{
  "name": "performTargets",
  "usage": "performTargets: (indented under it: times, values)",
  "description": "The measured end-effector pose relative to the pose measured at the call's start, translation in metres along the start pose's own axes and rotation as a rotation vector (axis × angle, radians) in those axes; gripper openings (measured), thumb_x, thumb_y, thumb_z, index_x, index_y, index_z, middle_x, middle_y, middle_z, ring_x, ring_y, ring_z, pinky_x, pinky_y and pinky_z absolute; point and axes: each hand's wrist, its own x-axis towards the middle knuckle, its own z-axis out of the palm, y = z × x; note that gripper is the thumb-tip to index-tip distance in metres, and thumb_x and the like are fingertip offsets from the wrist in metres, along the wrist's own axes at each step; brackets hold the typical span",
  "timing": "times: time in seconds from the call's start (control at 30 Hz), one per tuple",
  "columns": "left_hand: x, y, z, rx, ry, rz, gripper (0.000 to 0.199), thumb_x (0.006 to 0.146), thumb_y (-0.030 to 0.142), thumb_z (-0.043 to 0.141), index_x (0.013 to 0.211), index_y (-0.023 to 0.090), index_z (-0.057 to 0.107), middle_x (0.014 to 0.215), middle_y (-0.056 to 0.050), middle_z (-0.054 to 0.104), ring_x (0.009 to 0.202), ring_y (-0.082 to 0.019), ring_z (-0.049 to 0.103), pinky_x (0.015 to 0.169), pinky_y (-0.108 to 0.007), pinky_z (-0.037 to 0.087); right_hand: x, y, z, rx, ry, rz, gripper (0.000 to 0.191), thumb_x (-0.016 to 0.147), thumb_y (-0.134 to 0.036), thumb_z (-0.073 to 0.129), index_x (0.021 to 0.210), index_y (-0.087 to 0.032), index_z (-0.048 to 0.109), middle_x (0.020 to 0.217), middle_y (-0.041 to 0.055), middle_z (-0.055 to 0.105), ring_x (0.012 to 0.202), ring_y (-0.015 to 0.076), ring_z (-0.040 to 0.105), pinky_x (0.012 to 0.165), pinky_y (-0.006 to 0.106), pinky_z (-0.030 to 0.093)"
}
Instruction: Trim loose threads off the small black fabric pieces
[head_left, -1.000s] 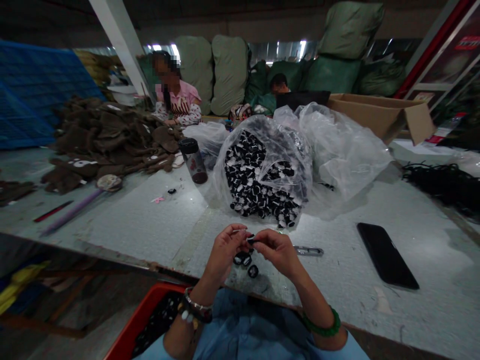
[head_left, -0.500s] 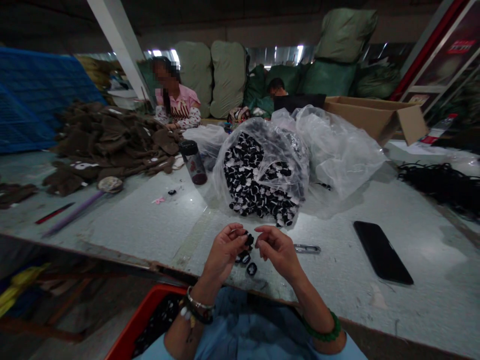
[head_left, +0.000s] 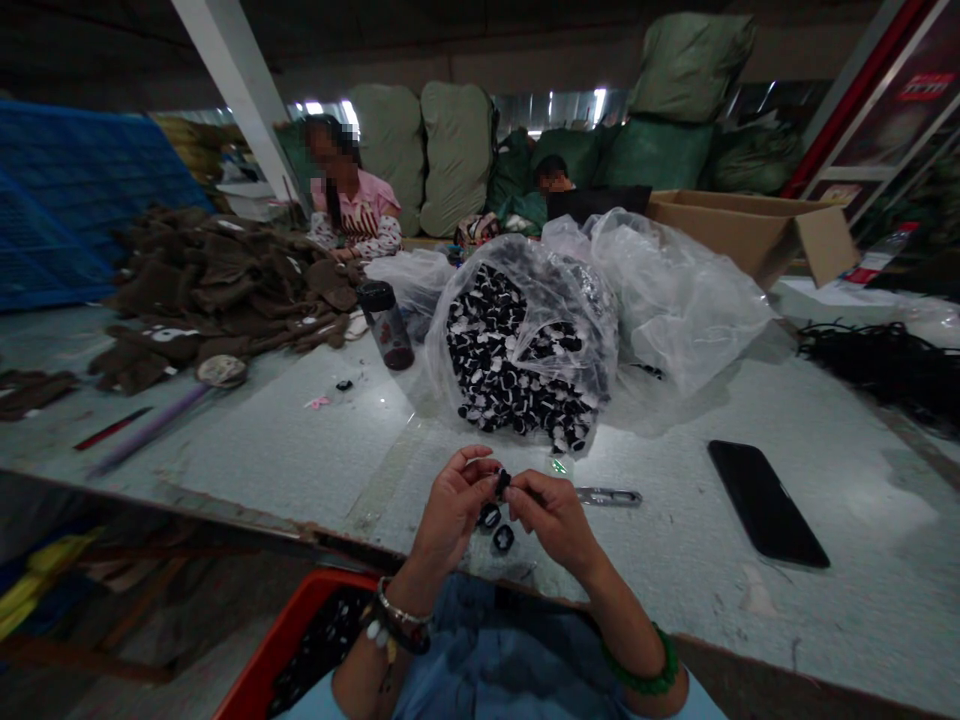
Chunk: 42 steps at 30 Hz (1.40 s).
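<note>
Near the table's front edge, my left hand (head_left: 452, 507) pinches a small black fabric piece (head_left: 502, 484) between thumb and fingers. My right hand (head_left: 551, 512) closes its thumb and forefinger on the other side of the same piece. Just below the fingers lie a black-and-white ring-shaped piece (head_left: 503, 538) and another like it (head_left: 490, 516). Beyond my hands sits a clear plastic bag (head_left: 525, 340) full of similar black and white pieces. Thread snips (head_left: 611, 497) rest on the table right of my right hand, partly hidden by it.
A black phone (head_left: 766, 503) lies to the right, a dark tumbler (head_left: 386, 325) beyond my left hand. A brown fabric heap (head_left: 232, 280) covers the back left, near a seated person (head_left: 360, 210). A red bin (head_left: 259, 665) with black pieces stands below the table edge.
My right hand has moved left, and its fingers have closed on the black piece in my left hand. A small green shiny spot now shows on the table beyond my right hand.
</note>
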Motion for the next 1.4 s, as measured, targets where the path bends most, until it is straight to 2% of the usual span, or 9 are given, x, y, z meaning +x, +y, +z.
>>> performTargets:
  times: [0.23,0.33,0.4,0.47,0.53,0.7,0.87,1.1,1.4]
  values:
    - [0.002,-0.004,-0.003,0.035,-0.075,-0.026,0.015,0.062,0.011,0.061,0.077,0.013,0.059,0.072,-0.002,0.060,0.060,-0.009,0.052,0.056,-0.019,0.041,0.000,0.004,-0.012,0.211,-0.072,0.164,0.022,0.077,-0.030,0.044,0.060,-0.016,0.047,0.047,-0.0044,0.046,0.036,0.0050,0.035,0.036,0.017,0.027]
    - [0.005,-0.007,-0.007,-0.064,-0.005,-0.100,0.020,0.061,0.011,0.061,0.081,0.014,0.059,0.075,-0.002,0.061,0.062,-0.009,0.054,0.058,-0.019,0.042,-0.006,0.011,-0.034,-0.196,0.021,0.089,0.015,0.078,-0.027,0.041,0.072,-0.017,0.050,0.059,-0.0005,0.052,0.048,0.0092,0.046,0.046,0.021,0.036]
    - [0.007,-0.009,-0.009,-0.117,0.018,-0.154,0.021,0.060,0.011,0.062,0.081,0.014,0.059,0.076,-0.002,0.061,0.062,-0.008,0.055,0.059,-0.020,0.043,-0.012,0.019,-0.053,-0.662,0.062,0.031,0.019,0.072,-0.021,0.049,0.091,-0.018,0.051,0.085,0.0057,0.056,0.075,0.0160,0.051,0.063,0.027,0.039]
    - [0.008,-0.010,-0.011,-0.154,0.033,-0.192,0.022,0.059,0.010,0.063,0.081,0.013,0.058,0.075,-0.003,0.061,0.061,-0.008,0.055,0.058,-0.019,0.044,-0.017,0.029,-0.069,-1.070,-0.008,0.083,0.040,0.065,-0.014,0.054,0.104,-0.016,0.046,0.100,0.0107,0.052,0.092,0.0230,0.045,0.071,0.032,0.037]
    - [0.008,-0.011,-0.011,-0.179,0.043,-0.212,0.023,0.059,0.009,0.063,0.081,0.013,0.058,0.075,-0.003,0.061,0.059,-0.008,0.055,0.057,-0.019,0.044,-0.020,0.039,-0.077,-1.343,-0.102,0.150,0.038,0.067,-0.008,0.050,0.104,-0.014,0.047,0.095,0.0119,0.053,0.089,0.0242,0.047,0.071,0.034,0.036]
    - [0.007,-0.012,-0.009,-0.203,-0.008,-0.206,0.029,0.061,0.008,0.061,0.088,0.015,0.056,0.075,-0.002,0.061,0.058,-0.007,0.055,0.056,-0.018,0.044,-0.017,0.051,-0.079,-1.560,-0.282,0.136,0.021,0.075,-0.004,0.038,0.088,-0.015,0.052,0.082,0.0103,0.055,0.078,0.0215,0.051,0.063,0.030,0.037]
    - [0.005,-0.011,-0.006,-0.157,0.018,-0.182,0.031,0.060,0.008,0.062,0.089,0.015,0.054,0.075,-0.001,0.059,0.060,-0.008,0.055,0.057,-0.019,0.045,-0.017,0.054,-0.088,-1.576,-0.315,0.154,0.022,0.074,-0.002,0.037,0.084,-0.013,0.053,0.078,0.0103,0.056,0.073,0.0212,0.053,0.056,0.027,0.037]
    - [0.003,-0.011,-0.001,-0.057,0.041,-0.038,0.035,0.062,0.010,0.061,0.093,0.018,0.047,0.078,0.000,0.056,0.064,-0.008,0.055,0.060,-0.021,0.044,-0.024,0.063,-0.090,-1.328,-0.208,0.224,0.016,0.067,-0.008,0.043,0.080,-0.012,0.052,0.082,0.0098,0.054,0.073,0.0188,0.053,0.058,0.025,0.036]
    - [-0.001,-0.010,0.011,0.062,0.137,0.201,0.035,0.063,0.012,0.058,0.092,0.019,0.041,0.081,0.001,0.055,0.064,-0.008,0.054,0.061,-0.021,0.043,-0.037,0.023,-0.025,-0.008,0.074,0.199,0.027,0.079,-0.036,0.039,0.087,-0.014,0.052,0.054,-0.0035,0.043,0.047,0.0076,0.038,0.044,0.019,0.028]
